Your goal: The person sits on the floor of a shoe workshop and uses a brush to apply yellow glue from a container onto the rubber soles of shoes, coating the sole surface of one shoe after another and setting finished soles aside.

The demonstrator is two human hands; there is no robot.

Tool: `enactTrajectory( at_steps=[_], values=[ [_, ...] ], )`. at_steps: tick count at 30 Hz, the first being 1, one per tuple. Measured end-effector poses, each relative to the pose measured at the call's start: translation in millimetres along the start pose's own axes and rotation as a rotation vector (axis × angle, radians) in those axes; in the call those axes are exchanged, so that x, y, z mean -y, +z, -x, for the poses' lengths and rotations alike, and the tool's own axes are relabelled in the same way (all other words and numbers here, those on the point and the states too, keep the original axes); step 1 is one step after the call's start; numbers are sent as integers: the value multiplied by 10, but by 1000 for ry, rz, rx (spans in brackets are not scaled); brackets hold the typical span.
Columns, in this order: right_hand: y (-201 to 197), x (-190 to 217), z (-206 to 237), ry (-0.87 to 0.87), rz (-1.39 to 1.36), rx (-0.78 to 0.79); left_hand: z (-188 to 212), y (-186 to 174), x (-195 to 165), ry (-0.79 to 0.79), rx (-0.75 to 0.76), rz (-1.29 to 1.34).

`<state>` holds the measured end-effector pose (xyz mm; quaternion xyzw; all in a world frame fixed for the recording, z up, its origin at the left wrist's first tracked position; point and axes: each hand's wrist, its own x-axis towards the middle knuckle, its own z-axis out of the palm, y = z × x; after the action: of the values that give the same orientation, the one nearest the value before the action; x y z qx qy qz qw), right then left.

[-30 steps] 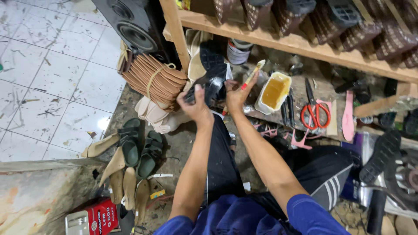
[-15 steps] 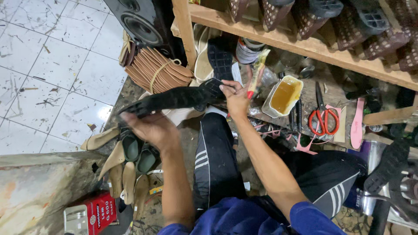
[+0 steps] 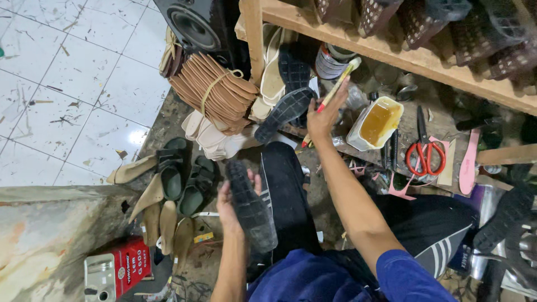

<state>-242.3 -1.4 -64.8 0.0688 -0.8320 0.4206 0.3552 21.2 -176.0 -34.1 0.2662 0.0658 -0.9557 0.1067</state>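
My left hand (image 3: 232, 204) grips a black rubber shoe sole (image 3: 251, 210), tread side up, low beside my left knee. My right hand (image 3: 323, 116) is raised toward the wooden shelf and holds a thin brush (image 3: 338, 84) with a yellow and red handle. A second black sole (image 3: 282, 114) slants just left of that hand, touching its thumb side; I cannot tell whether the hand grips it. A cut white container of amber glue (image 3: 376, 120) stands just right of my right hand.
A tied bundle of tan insoles (image 3: 215, 89) lies under a black speaker (image 3: 196, 22). Green sandals (image 3: 182, 176) and loose tan insoles lie at left, a red tin (image 3: 120, 265) in front of them. Red scissors (image 3: 425, 157) and a pink insole (image 3: 467, 162) lie right. The wooden shelf (image 3: 391, 53) holds soles.
The two black soles held together between my hands have come apart. My left hand has drawn one sole down toward my lap. My right hand has stayed up near the shelf with the brush.
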Motion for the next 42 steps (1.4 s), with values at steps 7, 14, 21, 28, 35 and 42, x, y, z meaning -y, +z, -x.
enactTrajectory(
  at_steps=[7,14,21,28,35,42],
  values=[
    [-973,218,58,379,-414,121,-98,-62,111,-162,31,-24],
    [-2296,-156,-421,258,-163,288,241,468,313,-149,238,-199],
    [-2284,-349,-393,-121,413,499,575,696,577,-262,420,-579],
    [-2339,-313,-490,-161,459,525,732,658,574,-261,473,-473],
    [-2762,-139,-472,-101,402,508,597,657,834,-331,573,-157],
    [-3368,796,-286,402,-496,416,366,798,1384,-300,538,-215]
  ],
)
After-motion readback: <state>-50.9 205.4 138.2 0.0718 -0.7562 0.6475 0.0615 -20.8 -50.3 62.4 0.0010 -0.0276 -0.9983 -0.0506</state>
